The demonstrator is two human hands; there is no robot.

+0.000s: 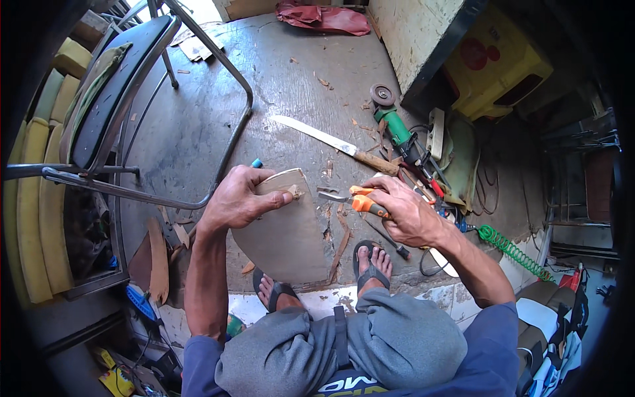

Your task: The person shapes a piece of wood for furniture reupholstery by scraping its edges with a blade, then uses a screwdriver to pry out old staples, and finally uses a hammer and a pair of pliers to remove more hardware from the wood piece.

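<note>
My left hand (246, 198) grips the upper edge of a thin, curved grey-beige panel (284, 245), its thumb on the face near a small torn, raised patch (295, 192). The panel stands tilted before my knees, wide at the top and rounded below. In my right hand (410, 212) is a pair of pliers (362, 200) with orange and grey handles. Their metal jaws point left toward the panel's upper right edge, with a small gap between. A machete-like knife (317, 135) with a wooden handle lies on the floor beyond both hands.
A green angle grinder (397, 129) and several hand tools lie at right, near a coiled green air hose (506, 245). A metal-framed chair (126, 86) stands at left. Leather-like scraps (159, 258) and brown chips litter the floor. A red cloth (324, 18) lies at the far edge.
</note>
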